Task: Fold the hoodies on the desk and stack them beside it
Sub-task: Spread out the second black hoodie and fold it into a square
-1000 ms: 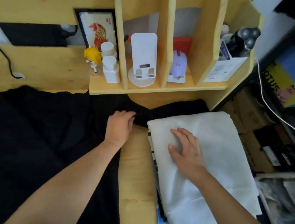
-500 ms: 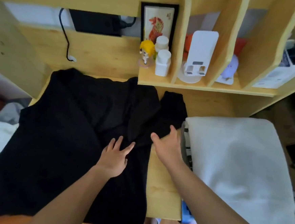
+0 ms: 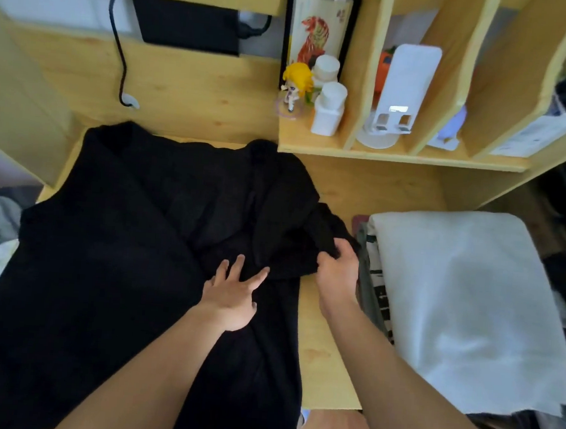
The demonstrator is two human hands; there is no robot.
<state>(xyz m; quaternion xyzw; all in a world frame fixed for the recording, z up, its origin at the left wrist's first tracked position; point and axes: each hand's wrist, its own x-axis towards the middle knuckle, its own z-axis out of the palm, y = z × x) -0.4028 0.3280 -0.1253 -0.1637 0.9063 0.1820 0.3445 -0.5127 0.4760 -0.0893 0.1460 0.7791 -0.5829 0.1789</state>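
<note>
Black hoodie (image 3: pixel 129 253) lay spread across the bench (image 3: pixel 328 353). Left hand (image 3: pixel 233 293) pressed flat, fingers apart, apparently anchoring the body as a fold line; right hand (image 3: pixel 338 269) had its fingers clamped on the sleeve, probably to carry it inward. Folded white stack (image 3: pixel 464 296) sat beside the bench.

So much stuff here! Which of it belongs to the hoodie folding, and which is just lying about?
Part of the job:
black hoodie spread on the desk
left hand pressing it flat
right hand gripping its sleeve
white folded stack beside the desk

Just lying about:
yellow-haired figurine
white bottles
tiger picture
black cable
</note>
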